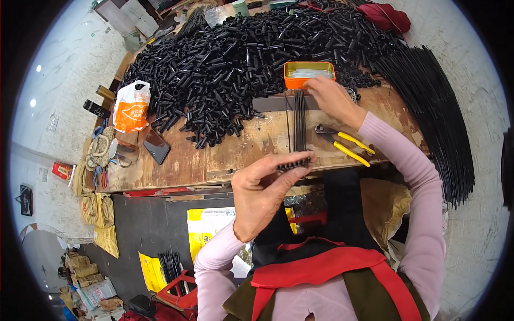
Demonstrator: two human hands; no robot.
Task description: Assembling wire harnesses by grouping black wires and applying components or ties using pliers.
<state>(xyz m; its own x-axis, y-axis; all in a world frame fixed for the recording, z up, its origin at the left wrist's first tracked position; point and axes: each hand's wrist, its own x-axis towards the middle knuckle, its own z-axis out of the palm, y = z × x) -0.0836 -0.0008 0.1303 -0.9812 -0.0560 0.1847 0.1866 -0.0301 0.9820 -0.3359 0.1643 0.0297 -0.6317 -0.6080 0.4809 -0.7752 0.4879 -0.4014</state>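
My left hand (257, 192) is closed near the table's front edge, pinching a flat row of thin black rods (300, 120) by their near ends between thumb and fingers. From there the rods run away from me across the wood to an orange tin (296, 83). Thin whitish strips (309, 73) lie inside that tin. At its near right corner is my right hand (336, 101), fingers bent together; whatever is between the fingertips is too small to make out. Just below my right wrist rest cutting pliers (345, 144) with yellow handles. A grey metal strip (272, 104) passes under the rods.
A big heap of short black tubes (214, 69) covers the table's back. Long black rods (428, 107) hang over its right edge. At left are an orange-and-white plastic bag (131, 109), a phone (157, 147) and scissors (124, 160). A red stool (179, 291) stands below.
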